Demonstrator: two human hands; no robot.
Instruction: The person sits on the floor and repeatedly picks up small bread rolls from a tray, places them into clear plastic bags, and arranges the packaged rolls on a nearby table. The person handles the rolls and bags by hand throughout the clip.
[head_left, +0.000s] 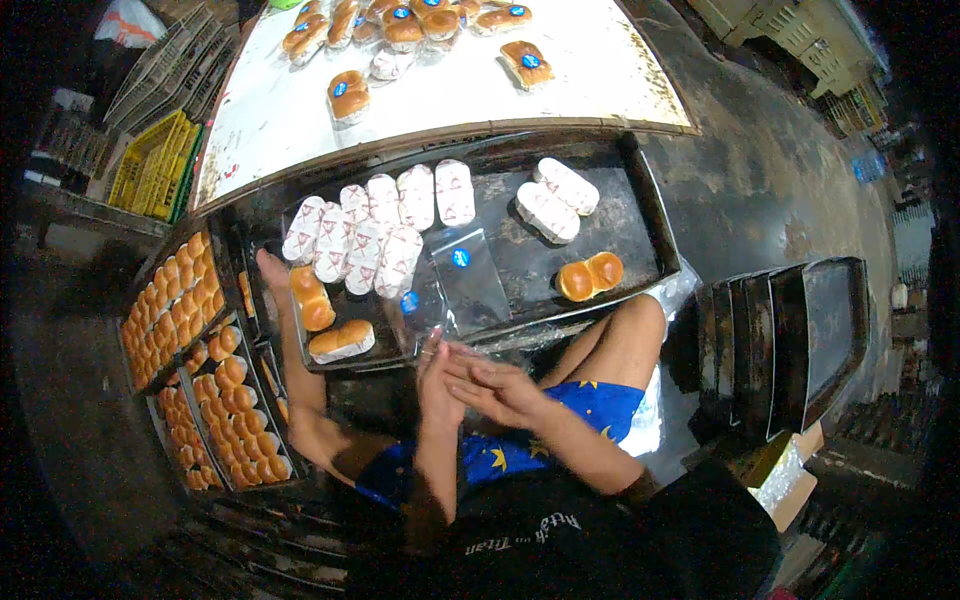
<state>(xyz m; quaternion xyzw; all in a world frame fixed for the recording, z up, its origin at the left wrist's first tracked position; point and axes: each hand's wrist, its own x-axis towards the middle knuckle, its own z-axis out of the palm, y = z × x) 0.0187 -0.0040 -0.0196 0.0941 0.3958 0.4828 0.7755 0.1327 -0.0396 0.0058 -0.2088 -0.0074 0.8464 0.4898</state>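
My left hand (441, 382) is raised at the near edge of the dark metal tray (630, 202), its fingertips at a clear plastic bag with a blue sticker (409, 303). Close against it, my right hand (491, 386) is slightly blurred; whether it grips anything is unclear. A second clear bag (472, 281) lies flat in the tray. Several buns lie with their printed paper undersides up (454, 193) at the tray's left and middle, and two more (559, 199) at the right. Golden double buns lie top up at the near right (589, 276) and the left (341, 340).
Beyond the tray, a white table (442, 97) bears bagged buns (527, 64). Trays full of buns (240, 405) stand at the left, near yellow crates (156, 166). Upright dark trays (825, 337) and an open cardboard box (787, 480) are at the right.
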